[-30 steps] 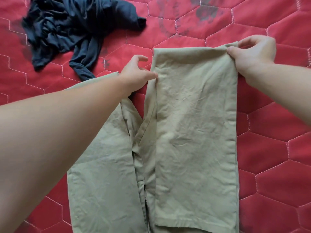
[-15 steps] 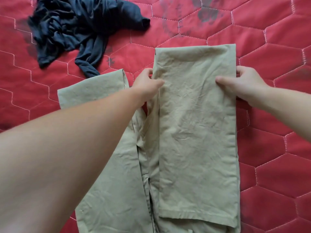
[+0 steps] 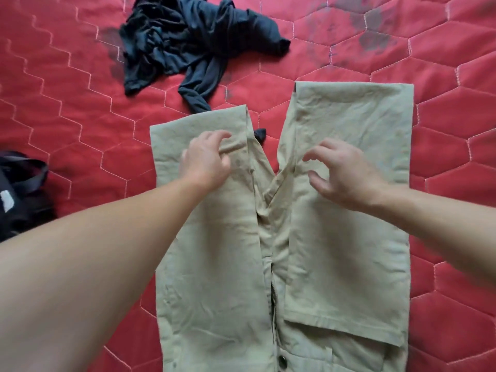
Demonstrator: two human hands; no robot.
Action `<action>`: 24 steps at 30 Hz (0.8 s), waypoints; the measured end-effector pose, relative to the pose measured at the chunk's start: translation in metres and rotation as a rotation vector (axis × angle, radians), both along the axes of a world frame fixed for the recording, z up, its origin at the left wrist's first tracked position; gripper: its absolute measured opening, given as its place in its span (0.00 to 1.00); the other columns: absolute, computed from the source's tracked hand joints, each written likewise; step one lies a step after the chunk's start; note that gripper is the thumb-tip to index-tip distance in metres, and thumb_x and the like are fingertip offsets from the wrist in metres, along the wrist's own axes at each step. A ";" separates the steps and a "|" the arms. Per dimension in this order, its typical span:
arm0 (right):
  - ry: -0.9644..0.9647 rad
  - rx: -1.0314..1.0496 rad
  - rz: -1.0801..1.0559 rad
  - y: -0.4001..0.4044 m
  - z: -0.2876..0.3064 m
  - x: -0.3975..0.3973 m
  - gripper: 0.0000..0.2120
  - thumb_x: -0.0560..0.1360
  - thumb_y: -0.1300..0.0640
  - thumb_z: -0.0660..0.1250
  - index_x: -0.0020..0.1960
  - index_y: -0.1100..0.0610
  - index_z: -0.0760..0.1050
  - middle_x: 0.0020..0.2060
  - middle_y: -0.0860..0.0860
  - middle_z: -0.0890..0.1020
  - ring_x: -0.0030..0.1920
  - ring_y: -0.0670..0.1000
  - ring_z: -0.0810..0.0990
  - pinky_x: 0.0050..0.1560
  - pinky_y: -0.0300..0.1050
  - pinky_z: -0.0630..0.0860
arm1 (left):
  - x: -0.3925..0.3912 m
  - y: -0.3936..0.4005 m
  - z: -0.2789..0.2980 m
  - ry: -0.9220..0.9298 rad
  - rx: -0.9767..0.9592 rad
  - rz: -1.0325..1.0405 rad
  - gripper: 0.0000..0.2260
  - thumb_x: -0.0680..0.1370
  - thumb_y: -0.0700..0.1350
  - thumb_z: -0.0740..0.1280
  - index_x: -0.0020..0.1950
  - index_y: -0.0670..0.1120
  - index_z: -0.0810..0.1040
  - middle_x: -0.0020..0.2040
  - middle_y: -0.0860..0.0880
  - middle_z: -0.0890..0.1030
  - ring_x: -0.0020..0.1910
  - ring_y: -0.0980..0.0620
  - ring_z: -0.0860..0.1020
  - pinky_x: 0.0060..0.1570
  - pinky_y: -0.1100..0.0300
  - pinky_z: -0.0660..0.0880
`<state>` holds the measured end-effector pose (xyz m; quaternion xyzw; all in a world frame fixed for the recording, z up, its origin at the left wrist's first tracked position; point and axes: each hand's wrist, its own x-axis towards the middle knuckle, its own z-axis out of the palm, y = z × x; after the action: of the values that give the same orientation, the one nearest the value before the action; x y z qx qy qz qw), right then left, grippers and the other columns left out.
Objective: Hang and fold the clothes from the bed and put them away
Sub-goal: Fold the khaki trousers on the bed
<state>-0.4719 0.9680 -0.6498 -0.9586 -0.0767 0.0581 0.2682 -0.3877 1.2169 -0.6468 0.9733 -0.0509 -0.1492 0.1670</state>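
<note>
Leftmost, a black bag (image 3: 21,189) is lying on the red quilt (image 3: 80,103); the left hand (image 3: 206,159) is pinching the khaki trousers' (image 3: 349,237) left leg, spread mid-bed, while the right hand (image 3: 346,175) is hovering loosely curled, holding nothing.

Under both hands lie plain khaki-beige trousers (image 3: 335,237) with a dark button (image 3: 282,361), on a red quilted bedcover (image 3: 80,108) stitched in pale hexagons and blotched with darker patches, while beyond the left hand (image 3: 205,162) a crumpled garment (image 3: 193,41) is dark navy.
</note>
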 end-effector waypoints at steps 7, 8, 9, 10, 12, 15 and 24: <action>0.114 0.017 -0.073 0.076 0.006 0.051 0.08 0.74 0.56 0.65 0.50 0.52 0.82 0.47 0.54 0.83 0.50 0.58 0.79 0.49 0.49 0.76 | 0.025 0.060 -0.009 0.125 0.004 0.590 0.30 0.75 0.47 0.64 0.76 0.50 0.59 0.74 0.44 0.63 0.72 0.40 0.62 0.71 0.49 0.60; 0.155 0.015 -0.091 0.082 0.007 0.063 0.09 0.74 0.55 0.65 0.51 0.52 0.82 0.47 0.53 0.84 0.50 0.58 0.80 0.50 0.49 0.76 | 0.029 0.067 -0.014 0.119 -0.044 0.678 0.31 0.74 0.47 0.66 0.76 0.49 0.60 0.73 0.43 0.64 0.72 0.40 0.62 0.71 0.50 0.61; 0.186 0.025 -0.114 0.087 0.008 0.074 0.10 0.74 0.55 0.64 0.52 0.51 0.82 0.49 0.52 0.84 0.51 0.56 0.80 0.52 0.48 0.76 | 0.032 0.073 -0.019 0.121 -0.084 0.746 0.32 0.73 0.48 0.67 0.75 0.48 0.61 0.72 0.42 0.66 0.71 0.40 0.64 0.71 0.50 0.62; 0.217 0.056 -0.148 0.091 0.008 0.085 0.11 0.74 0.56 0.64 0.53 0.51 0.82 0.51 0.51 0.84 0.53 0.54 0.80 0.54 0.46 0.76 | 0.034 0.079 -0.022 0.131 -0.127 0.796 0.33 0.71 0.50 0.68 0.74 0.47 0.62 0.70 0.43 0.68 0.69 0.41 0.67 0.70 0.50 0.64; 0.248 0.121 -0.249 0.096 0.010 0.108 0.13 0.74 0.58 0.64 0.55 0.51 0.82 0.53 0.50 0.83 0.54 0.51 0.80 0.57 0.42 0.75 | 0.037 0.091 -0.028 0.139 -0.242 0.861 0.29 0.70 0.51 0.69 0.69 0.48 0.67 0.64 0.47 0.75 0.63 0.44 0.74 0.65 0.51 0.70; 0.284 0.069 -0.362 0.101 0.008 0.137 0.11 0.73 0.51 0.66 0.50 0.55 0.83 0.46 0.51 0.85 0.47 0.51 0.82 0.47 0.43 0.78 | 0.038 0.103 -0.034 0.077 -0.366 0.871 0.17 0.73 0.51 0.68 0.60 0.49 0.72 0.53 0.52 0.76 0.53 0.49 0.77 0.55 0.57 0.73; 0.688 0.009 -0.405 0.120 0.007 0.154 0.14 0.70 0.49 0.74 0.42 0.57 0.75 0.35 0.52 0.79 0.27 0.47 0.73 0.27 0.38 0.67 | 0.042 0.123 -0.043 0.221 -0.657 0.837 0.09 0.75 0.54 0.70 0.42 0.49 0.80 0.43 0.53 0.81 0.41 0.55 0.79 0.46 0.60 0.76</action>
<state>-0.3179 1.0884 -0.6427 -0.8777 0.2080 0.3213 0.2884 -0.3460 1.3395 -0.6902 0.7856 0.3147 -0.1476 0.5119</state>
